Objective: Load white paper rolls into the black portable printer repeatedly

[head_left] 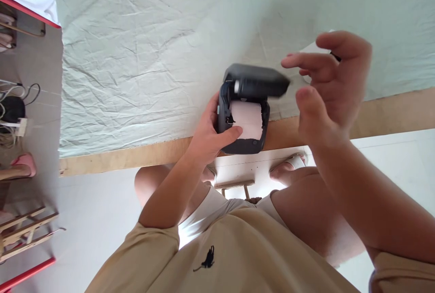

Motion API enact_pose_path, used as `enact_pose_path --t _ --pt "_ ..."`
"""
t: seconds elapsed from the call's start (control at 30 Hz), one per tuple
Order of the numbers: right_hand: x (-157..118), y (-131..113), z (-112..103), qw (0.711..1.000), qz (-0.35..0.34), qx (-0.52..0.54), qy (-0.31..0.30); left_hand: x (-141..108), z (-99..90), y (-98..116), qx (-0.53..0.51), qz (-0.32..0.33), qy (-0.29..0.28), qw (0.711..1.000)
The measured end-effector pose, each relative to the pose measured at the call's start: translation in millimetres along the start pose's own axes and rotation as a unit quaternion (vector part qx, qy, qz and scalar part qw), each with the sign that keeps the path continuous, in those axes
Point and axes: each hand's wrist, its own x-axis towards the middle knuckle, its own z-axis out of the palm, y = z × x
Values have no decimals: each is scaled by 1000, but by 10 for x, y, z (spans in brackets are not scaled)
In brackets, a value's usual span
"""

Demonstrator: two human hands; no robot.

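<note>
A small black printer-like device (244, 145) is held at the table's front edge, its dark lid (261, 80) raised and slightly blurred. Inside it lies a roll of white paper (247, 119). My left hand (212, 136) grips the device from its left side, with the thumb resting on the paper's lower left part. To the right of the lid, my right hand (328, 80) is raised with its fingers bent and apart, not touching the device. Partly hidden behind that hand is a white object (314, 49) on the cloth.
A wrinkled pale green cloth (136, 57) covers the table, whose wooden edge (129, 159) shows in front. Cables (10, 107), a wooden rack (29, 234) and a pink slipper (29, 165) with a person's foot are at the left. A stool (234, 185) stands below.
</note>
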Motion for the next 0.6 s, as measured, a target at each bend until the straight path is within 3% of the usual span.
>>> enact_pose_path --t 0.17,0.3,0.6 --pt "-75 30 22 995 -24 -24 -93 -2 -56 -34 -11 7 -19 1000" --pt "-152 101 81 986 30 -12 -164 -25 -76 -47 -33 3 -30 999" --pt "-207 248 126 985 51 16 -167 -24 7 9 -30 -44 -4 999"
